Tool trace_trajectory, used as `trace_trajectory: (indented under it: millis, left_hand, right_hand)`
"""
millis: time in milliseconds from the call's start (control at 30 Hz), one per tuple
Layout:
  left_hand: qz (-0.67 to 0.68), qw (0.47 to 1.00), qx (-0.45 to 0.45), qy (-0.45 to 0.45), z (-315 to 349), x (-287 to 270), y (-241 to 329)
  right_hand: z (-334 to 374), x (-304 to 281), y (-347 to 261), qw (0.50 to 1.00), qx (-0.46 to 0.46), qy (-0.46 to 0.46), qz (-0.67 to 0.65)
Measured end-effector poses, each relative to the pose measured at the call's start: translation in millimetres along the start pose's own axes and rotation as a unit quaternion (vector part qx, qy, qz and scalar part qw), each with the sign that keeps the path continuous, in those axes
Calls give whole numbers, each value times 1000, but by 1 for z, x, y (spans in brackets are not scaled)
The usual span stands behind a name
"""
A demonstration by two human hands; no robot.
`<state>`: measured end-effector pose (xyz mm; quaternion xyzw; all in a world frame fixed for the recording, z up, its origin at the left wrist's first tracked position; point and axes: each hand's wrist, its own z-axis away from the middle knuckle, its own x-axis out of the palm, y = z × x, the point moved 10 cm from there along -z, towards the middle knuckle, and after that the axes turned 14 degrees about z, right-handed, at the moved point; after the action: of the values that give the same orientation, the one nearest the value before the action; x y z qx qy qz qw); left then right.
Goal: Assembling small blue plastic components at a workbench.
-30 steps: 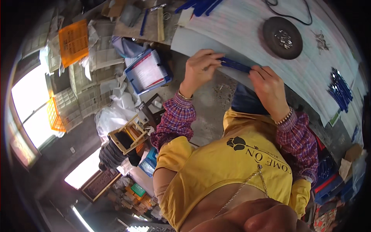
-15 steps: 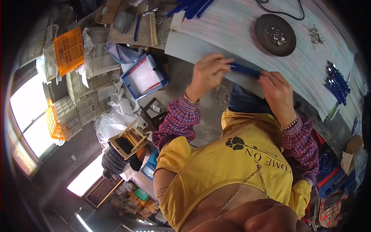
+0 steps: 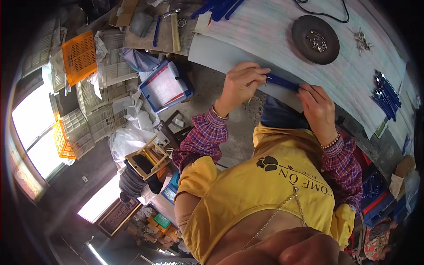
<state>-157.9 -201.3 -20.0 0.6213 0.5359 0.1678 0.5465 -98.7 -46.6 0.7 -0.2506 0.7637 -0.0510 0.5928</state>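
Note:
Between my hands, above the table's near edge, is a narrow dark-blue strip [image 3: 282,82]. My right hand [image 3: 319,108] pinches its right end with thumb and fingers. At the other end, my left hand [image 3: 240,85] is closed in a pinch, with a thin, shiny piece [image 3: 268,76] showing at the fingertips; its exact kind is too small to tell. Also poking out below the left fingers is a thin pale tip [image 3: 250,100]. Beyond the hands stands a round dark dish [image 3: 304,46] holding small shiny metal pieces.
Paper covers the table [image 3: 260,39]. On it lie a small heap of thin metal pieces [image 3: 361,42], blue strips with shiny ends [image 3: 385,95] at right, more blue strips [image 3: 217,9] at the far left, and a black cable [image 3: 324,15]. A blue bin [image 3: 187,92] stands left.
My left hand has shifted slightly right and down, and its fingers are closer together at the strip's end. The right hand stays nearly still, holding the other end.

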Motion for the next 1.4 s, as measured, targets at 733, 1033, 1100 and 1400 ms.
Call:
trace_trajectory:
  millis: [733, 1033, 1100, 1400]
  left_hand:
    - [261, 956, -65, -115, -58, 31, 28]
    - [475, 860, -127, -137, -75, 95, 44]
    - [481, 856, -175, -73, -74, 102, 35]
    - [372, 908, -180, -65, -58, 135, 32]
  right_hand:
    - [40, 15, 34, 862, 286, -146, -392]
    - [56, 35, 16, 629, 326, -184, -681]
    - [59, 30, 31, 646, 349, -133, -666]
    - [79, 26, 61, 685, 388, -41, -616]
